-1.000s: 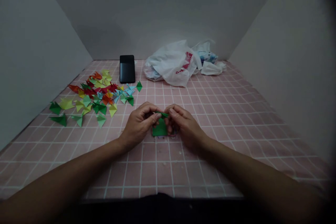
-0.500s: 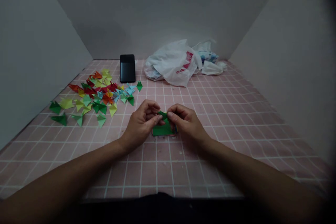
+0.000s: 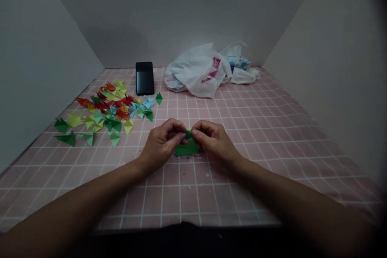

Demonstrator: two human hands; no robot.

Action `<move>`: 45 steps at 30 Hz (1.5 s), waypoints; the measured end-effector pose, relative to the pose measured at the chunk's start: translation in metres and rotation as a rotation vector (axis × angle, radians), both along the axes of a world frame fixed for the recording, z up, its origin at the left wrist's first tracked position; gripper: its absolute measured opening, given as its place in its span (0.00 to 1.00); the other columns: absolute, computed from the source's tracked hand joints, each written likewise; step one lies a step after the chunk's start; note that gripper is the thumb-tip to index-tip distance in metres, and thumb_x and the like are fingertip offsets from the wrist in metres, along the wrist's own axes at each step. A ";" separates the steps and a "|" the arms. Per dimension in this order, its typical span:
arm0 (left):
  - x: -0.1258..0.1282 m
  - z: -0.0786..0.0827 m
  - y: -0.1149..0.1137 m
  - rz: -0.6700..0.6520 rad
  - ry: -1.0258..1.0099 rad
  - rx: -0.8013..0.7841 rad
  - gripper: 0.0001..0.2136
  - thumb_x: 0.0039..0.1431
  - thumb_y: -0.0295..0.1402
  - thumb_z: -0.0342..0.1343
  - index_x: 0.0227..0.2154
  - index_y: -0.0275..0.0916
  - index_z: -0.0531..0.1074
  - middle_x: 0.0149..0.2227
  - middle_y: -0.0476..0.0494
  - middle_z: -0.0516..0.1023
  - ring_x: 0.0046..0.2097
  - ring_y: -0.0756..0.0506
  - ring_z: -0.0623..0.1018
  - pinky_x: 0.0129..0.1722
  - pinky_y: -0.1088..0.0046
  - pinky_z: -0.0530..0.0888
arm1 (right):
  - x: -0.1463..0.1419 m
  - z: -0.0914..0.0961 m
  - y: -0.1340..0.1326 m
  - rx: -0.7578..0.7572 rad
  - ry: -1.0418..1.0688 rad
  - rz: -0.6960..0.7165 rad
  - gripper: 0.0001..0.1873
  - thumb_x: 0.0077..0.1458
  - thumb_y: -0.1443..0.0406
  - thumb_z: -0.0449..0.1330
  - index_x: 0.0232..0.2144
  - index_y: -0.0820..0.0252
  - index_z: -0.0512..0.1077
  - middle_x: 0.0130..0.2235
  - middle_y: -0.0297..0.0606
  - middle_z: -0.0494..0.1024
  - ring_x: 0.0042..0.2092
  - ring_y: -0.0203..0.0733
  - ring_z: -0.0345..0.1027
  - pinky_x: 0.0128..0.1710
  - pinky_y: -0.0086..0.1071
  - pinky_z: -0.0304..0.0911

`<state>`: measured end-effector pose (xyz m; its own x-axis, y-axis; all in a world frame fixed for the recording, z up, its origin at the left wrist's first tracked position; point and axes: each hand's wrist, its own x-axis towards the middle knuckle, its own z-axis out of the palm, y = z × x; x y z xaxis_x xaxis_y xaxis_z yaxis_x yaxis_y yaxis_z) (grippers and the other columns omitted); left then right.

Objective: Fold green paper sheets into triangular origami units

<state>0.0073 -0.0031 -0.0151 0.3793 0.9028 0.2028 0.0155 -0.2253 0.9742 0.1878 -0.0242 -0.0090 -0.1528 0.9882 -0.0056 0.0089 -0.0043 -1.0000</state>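
- Head view, the change: the person's left hand [image 3: 161, 145] and right hand [image 3: 213, 141] have drawn closer. Their fingertips now nearly meet, clamped on the top of the green paper, and a small yellow paper tip [image 3: 189, 130] shows between them.
- Held thing: a folded green paper square [image 3: 187, 150] sits low under both hands, directly before the person, its upper part pinched.
- Around it: a scattered heap of small multicoloured folded paper triangles [image 3: 111, 109] lies left of the hands. Farther back are a black smartphone [image 3: 144, 78] and a crumpled white plastic bag [image 3: 196, 73], all on a pink grid-patterned sheet [image 3: 272, 169].
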 end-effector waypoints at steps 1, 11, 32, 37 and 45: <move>-0.001 0.000 0.000 -0.003 0.015 0.005 0.04 0.58 0.28 0.60 0.35 0.39 0.71 0.32 0.50 0.77 0.31 0.51 0.82 0.32 0.78 0.78 | 0.000 0.000 0.000 0.003 -0.008 0.000 0.11 0.53 0.59 0.62 0.25 0.58 0.68 0.23 0.29 0.66 0.24 0.32 0.57 0.23 0.29 0.56; -0.004 0.005 0.000 0.008 0.166 0.149 0.06 0.61 0.34 0.60 0.32 0.37 0.74 0.31 0.45 0.78 0.33 0.49 0.78 0.33 0.74 0.76 | 0.000 0.001 0.001 0.021 -0.056 -0.010 0.11 0.53 0.59 0.61 0.24 0.59 0.69 0.23 0.29 0.65 0.26 0.33 0.57 0.25 0.30 0.55; -0.001 0.005 -0.004 0.054 0.057 0.023 0.06 0.57 0.27 0.59 0.37 0.39 0.69 0.34 0.49 0.76 0.35 0.50 0.78 0.36 0.75 0.75 | -0.002 -0.008 0.001 0.194 -0.241 -0.033 0.11 0.59 0.62 0.59 0.25 0.58 0.68 0.24 0.30 0.66 0.28 0.34 0.58 0.28 0.31 0.53; 0.002 0.007 -0.003 0.067 0.022 -0.057 0.09 0.52 0.26 0.61 0.35 0.39 0.68 0.33 0.50 0.75 0.34 0.51 0.77 0.35 0.76 0.75 | -0.002 -0.009 0.001 0.207 -0.242 -0.015 0.12 0.59 0.62 0.59 0.25 0.58 0.68 0.24 0.30 0.66 0.28 0.35 0.58 0.28 0.31 0.53; 0.001 0.006 -0.004 0.059 0.027 -0.040 0.08 0.53 0.26 0.60 0.36 0.39 0.69 0.33 0.49 0.76 0.35 0.50 0.79 0.37 0.75 0.76 | -0.001 -0.002 -0.002 0.135 -0.156 0.009 0.14 0.59 0.58 0.60 0.25 0.58 0.68 0.25 0.31 0.66 0.29 0.36 0.59 0.27 0.30 0.53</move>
<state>0.0088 -0.0067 -0.0087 0.3302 0.9307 0.1570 0.0536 -0.1845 0.9814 0.1864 -0.0260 -0.0111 -0.1690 0.9803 0.1025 0.1635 0.1304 -0.9779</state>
